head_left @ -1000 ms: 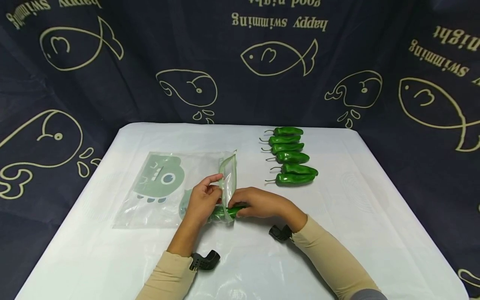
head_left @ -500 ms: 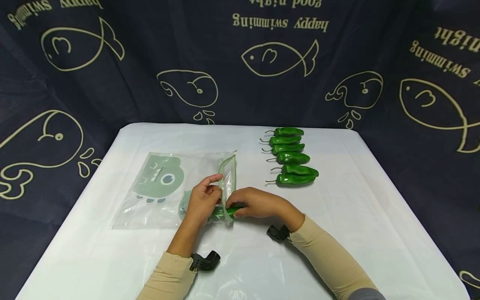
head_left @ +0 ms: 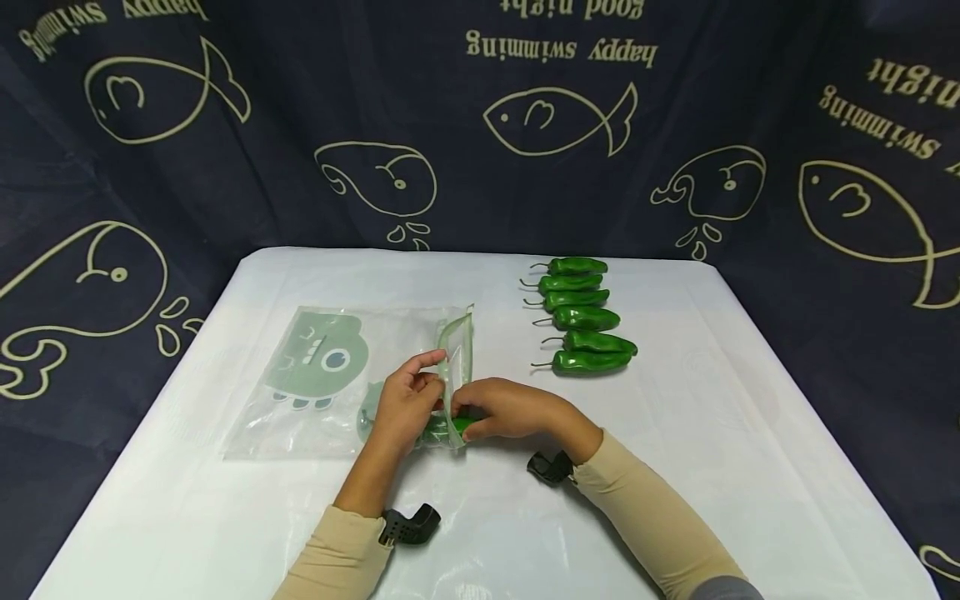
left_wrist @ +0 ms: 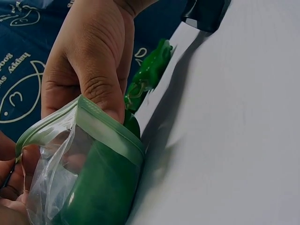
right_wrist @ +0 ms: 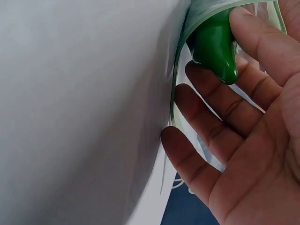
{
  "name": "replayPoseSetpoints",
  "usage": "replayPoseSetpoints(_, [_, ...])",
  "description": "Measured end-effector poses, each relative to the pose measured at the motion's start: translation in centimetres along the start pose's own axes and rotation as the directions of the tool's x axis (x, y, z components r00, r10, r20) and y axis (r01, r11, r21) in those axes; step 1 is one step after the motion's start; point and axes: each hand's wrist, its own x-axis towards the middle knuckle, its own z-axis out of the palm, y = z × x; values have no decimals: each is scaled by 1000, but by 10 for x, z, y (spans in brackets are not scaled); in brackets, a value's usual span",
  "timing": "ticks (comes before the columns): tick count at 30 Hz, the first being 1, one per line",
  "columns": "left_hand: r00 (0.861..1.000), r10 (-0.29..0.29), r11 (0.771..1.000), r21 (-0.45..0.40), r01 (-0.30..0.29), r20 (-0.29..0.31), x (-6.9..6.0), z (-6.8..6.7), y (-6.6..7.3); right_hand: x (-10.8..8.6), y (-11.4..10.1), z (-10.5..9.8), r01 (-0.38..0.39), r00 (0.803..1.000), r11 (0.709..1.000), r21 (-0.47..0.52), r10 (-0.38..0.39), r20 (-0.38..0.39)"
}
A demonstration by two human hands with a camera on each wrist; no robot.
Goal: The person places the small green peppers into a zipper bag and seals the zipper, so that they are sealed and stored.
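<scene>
A clear zip bag (head_left: 405, 329) with green monster prints lies flat, its green-edged mouth lifted toward the right. My left hand (head_left: 405, 408) pinches the rim of that mouth and holds it apart. At the lower corner of the opening, my right hand (head_left: 513, 407) grips the tip end of a green pepper (head_left: 463, 425). Most of this pepper is inside the bag, showing through the plastic. In the right wrist view the thumb presses the pepper (right_wrist: 213, 47), with the other fingers behind it. Whether other peppers are inside is hard to tell.
Several green peppers (head_left: 585, 317) lie in a column at the back right of the white table (head_left: 675, 417), stems toward the left. A dark curtain (head_left: 465, 200) with fish drawings hangs behind the table. Each wrist wears a black camera mount (head_left: 411, 525).
My right hand has shifted slightly left, and the pepper has slid further into the bag, with less of it outside. The left hand holds the rim in the same place.
</scene>
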Motion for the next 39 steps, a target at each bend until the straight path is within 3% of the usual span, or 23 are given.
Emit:
replayPoseSetpoints(11, [1000,12,1000,-7,-12,-2,1,0,-1,-2,2,-3,-1,999,1000,26,0,45])
replayPoseSetpoints(22, [1000,17,1000,-23,-17,-5,0,0,-1,-3,4,-3,24,999,999,34,-26,41])
replayPoseSetpoints(30, [1000,13,1000,-22,-13,-1,1,-1,-1,-5,6,-5,-26,998,999,42,23,61])
replayPoseSetpoints(39, [1000,19,1000,-18,-19,-6,2,-1,-3,-5,7,-6,-20,999,997,75,16,49])
